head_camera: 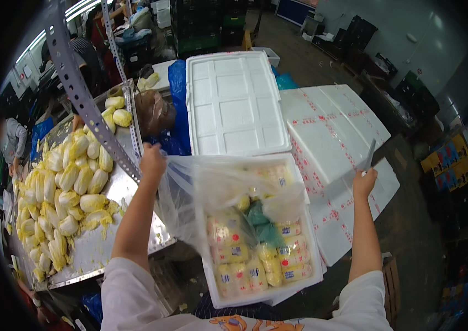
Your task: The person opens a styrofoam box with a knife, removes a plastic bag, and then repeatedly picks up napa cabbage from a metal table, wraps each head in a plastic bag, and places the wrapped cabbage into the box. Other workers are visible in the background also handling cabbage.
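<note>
My left hand (152, 162) grips the edge of a clear plastic liner (182, 194), stretched to the left and partly over an open white foam box (316, 265). Inside the box lie printed packs of napa cabbage (242, 277), a few yellow heads (273, 269) and green plastic bundles (269, 233). Part of this load is blurred behind the film. Off to the right, my right hand (364, 182) is closed around a knife (370, 153), its blade pointing up and away from me, above taped white foam boxes (333, 128).
Trimmed napa cabbages (68, 194) are heaped on a metal table (130, 238) at left. A perforated metal post (76, 82) rises beside my left hand. Beyond the open box is a ribbed foam lid (240, 107), next to blue plastic (180, 103). A person (14, 136) stands far left.
</note>
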`<state>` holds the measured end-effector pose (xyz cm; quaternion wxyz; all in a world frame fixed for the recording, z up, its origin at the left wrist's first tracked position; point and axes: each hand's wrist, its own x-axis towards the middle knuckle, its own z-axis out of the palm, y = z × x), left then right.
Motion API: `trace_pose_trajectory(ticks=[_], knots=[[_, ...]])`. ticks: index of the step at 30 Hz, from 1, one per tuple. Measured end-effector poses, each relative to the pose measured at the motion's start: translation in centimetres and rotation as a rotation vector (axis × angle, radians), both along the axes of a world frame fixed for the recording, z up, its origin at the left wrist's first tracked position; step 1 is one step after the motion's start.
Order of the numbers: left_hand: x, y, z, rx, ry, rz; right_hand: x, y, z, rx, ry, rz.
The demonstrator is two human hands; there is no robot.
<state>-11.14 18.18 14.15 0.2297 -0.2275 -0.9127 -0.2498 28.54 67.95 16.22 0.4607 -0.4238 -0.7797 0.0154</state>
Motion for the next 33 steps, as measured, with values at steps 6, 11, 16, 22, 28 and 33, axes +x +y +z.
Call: trace_pose_trajectory(ticks=[6,11,16,22,28,33], knots=[[10.7,8.4,-1.1,-0.218,-0.155,-0.912,-5.7,-15.4,-4.9,-1.236,-0.396,0.895],[6.5,10.3,-16.0,-0.730,-0.005,-0.549,-12.2,-14.6,-13.0,-0.634,-0.577,1.276],[-9.6,15.0,-7.3,-0.315,-0.816,-0.763,-18.8,1.5,-13.2,-0.807,-0.528,0.908],[-16.8,11.3,-6.6,0.185,-1.761,-0.541,-20.5,7.5,-8.4,-1.068,-0.928,0.754],[-20.2,11.9,-16.4,0.797,-1.538,0.200,-14.5,9.5,-4.8,-0.847,-0.575,0.603],[-18.3,13.9,-11.1,-0.598,-1.359,-0.111,-11.5,-1.3,-4.2,-1.052,-0.820,0.682]])
